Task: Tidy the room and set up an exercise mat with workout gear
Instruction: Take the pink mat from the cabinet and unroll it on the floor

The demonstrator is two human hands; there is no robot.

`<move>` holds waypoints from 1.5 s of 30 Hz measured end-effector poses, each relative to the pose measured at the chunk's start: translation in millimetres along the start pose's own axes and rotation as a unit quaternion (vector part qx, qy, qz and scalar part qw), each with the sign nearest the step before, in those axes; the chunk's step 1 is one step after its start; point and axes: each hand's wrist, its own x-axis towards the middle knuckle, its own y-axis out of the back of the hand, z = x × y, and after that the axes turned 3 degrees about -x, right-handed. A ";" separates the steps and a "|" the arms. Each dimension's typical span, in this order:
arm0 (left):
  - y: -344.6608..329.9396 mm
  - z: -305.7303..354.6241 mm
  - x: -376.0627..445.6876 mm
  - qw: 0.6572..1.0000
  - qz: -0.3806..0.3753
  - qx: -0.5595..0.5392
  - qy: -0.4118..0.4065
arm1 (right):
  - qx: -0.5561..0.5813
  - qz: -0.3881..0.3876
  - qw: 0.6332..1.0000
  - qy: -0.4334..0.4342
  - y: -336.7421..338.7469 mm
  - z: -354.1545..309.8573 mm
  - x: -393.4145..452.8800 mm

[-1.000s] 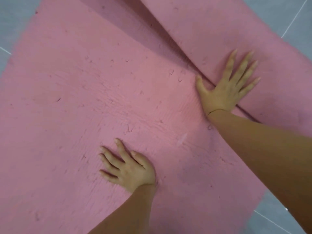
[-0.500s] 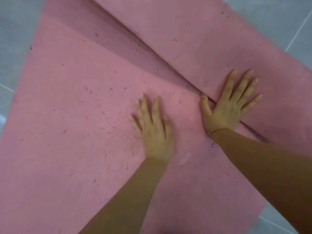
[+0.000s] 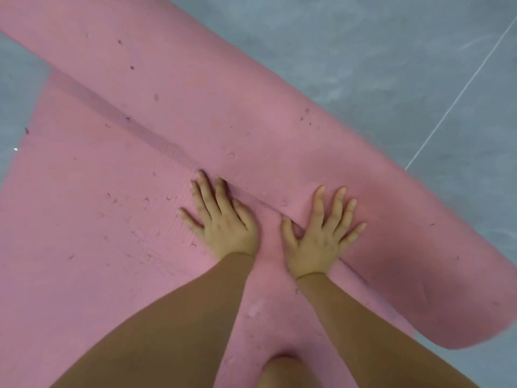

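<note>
A pink exercise mat (image 3: 92, 242) is spread on the grey tiled floor (image 3: 377, 51), w/ its rolled part (image 3: 251, 113) lying diagonally across the view. The left hand (image 3: 223, 219) is laid flat on the unrolled part, fingers open, tips at the roll's edge. The right hand (image 3: 321, 236) is pressed flat against the roll, fingers spread wide. Nothing is gripped by either hand.

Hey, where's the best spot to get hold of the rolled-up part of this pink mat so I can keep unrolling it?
Probably on top of the rolled part, palms flat from the near side, where the right hand lies now. It's a wide low hump, too broad to wrap fingers around. The left hand sits at the seam on the flat mat.
</note>
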 end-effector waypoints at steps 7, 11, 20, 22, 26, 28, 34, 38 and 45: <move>3.6 1.1 -0.4 0.999 -0.015 0.031 0.001 | 0.023 0.030 0.990 0.136 38.9 38.8 74.5; 4.8 2.7 0.9 0.999 -0.020 0.031 0.006 | -0.019 0.019 0.979 0.203 62.9 58.2 130.1; 16.1 38.9 17.2 0.997 -0.010 -0.055 -0.059 | -0.013 -0.085 0.987 0.138 84.8 62.1 211.1; 14.5 77.3 42.8 0.972 -0.047 -0.140 -0.183 | 0.013 -0.050 0.994 0.093 82.6 56.8 225.7; -14.9 179.6 132.8 0.965 -0.073 -0.097 -0.234 | 0.049 0.008 0.998 0.044 67.9 58.5 247.8; -33.1 201.2 161.5 0.972 -0.061 -0.037 -0.224 | 0.021 0.043 0.998 0.033 60.6 62.7 262.9; -46.3 198.8 173.3 0.970 -0.042 0.023 -0.237 | -0.005 0.076 0.997 0.012 64.4 70.3 319.2; -44.1 202.3 174.5 0.966 -0.062 0.048 -0.247 | 0.053 0.134 0.989 0.030 91.1 48.7 333.9; -43.3 204.3 177.0 0.963 -0.085 0.043 -0.252 | 0.054 -0.047 0.964 0.255 36.0 -7.3 309.5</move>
